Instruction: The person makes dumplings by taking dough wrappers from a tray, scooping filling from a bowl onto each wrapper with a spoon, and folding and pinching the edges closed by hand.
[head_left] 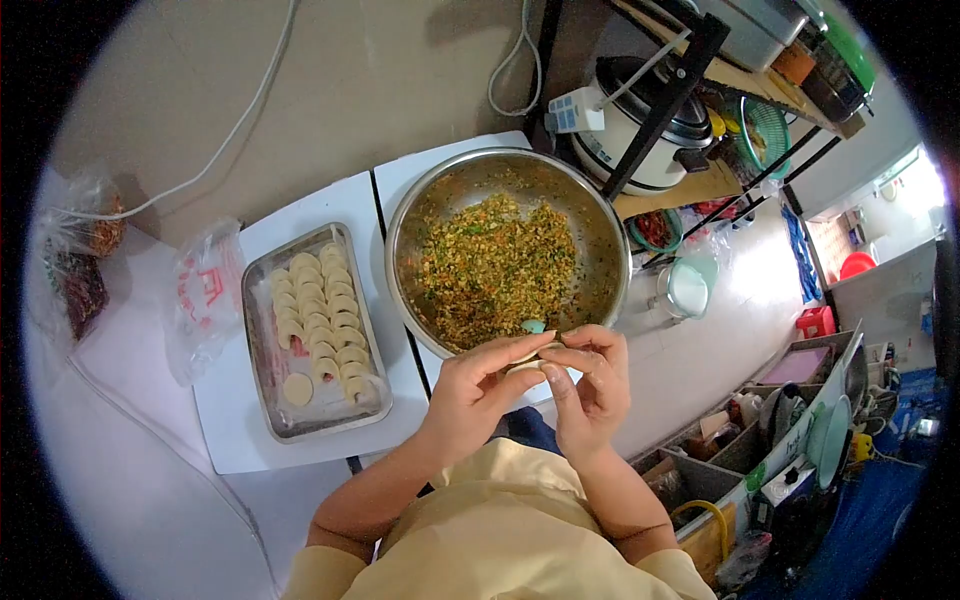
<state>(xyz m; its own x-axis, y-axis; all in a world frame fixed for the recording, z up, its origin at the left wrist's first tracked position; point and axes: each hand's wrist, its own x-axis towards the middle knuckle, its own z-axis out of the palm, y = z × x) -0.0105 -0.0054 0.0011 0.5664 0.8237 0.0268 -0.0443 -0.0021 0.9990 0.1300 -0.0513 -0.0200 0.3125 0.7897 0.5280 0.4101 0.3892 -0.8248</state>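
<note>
Left hand (476,392): grip closed on one side of a folded dough wrapper (526,366), between thumb and fingers. Right hand (592,388): grip pinching the same wrapper from the other side. Position of wrapper: at the near rim of a large steel bowl (607,235), between the two hands. Contents of bowl: chopped filling (497,265), yellow, green and orange; one pale-green utensil (533,326), partly hidden, at the near side. Left of bowl: metal tray (281,425) on a white bench (228,440), holding overlapping rows of dough rounds (312,298); one flat disc (298,389) lies apart, near corner.
</note>
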